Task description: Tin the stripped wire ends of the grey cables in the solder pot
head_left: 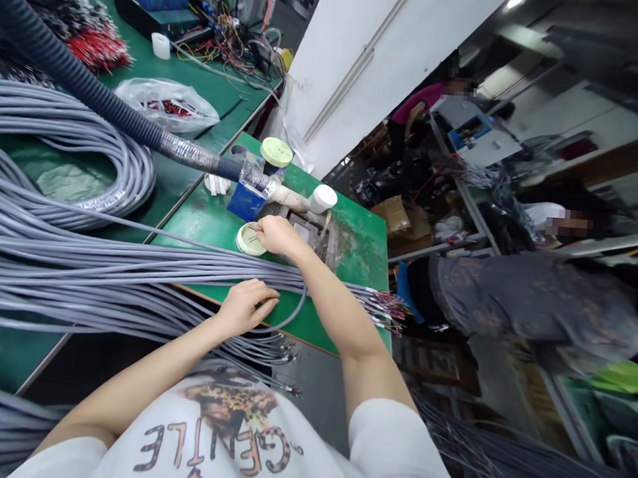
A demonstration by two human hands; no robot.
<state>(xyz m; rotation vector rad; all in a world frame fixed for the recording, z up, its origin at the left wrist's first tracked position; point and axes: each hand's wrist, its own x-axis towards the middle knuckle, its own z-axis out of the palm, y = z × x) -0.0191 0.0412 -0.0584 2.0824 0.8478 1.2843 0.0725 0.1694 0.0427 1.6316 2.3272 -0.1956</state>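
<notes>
My right hand (278,235) is pinched closed on thin dark wire ends (255,229), held over a small pale-yellow tub (250,246). The cable behind those wires is hidden by my hand and forearm. On the near side of the grey cable bundle (208,266), my left hand (247,307) rests with its fingers loosely bent and the thumb apart. One grey cable (299,309) curves from under my right forearm back toward the left hand. Stripped coloured ends (387,309) of the bundle lie at the right side of the green table (352,230).
Beyond the tub stand a blue box (246,202), a white cup (323,198) and a lidded jar (276,152). A ribbed hose (130,120) crosses above the left table. Coiled cable (132,171) lies at left. Other people work at right, one (533,298) close by.
</notes>
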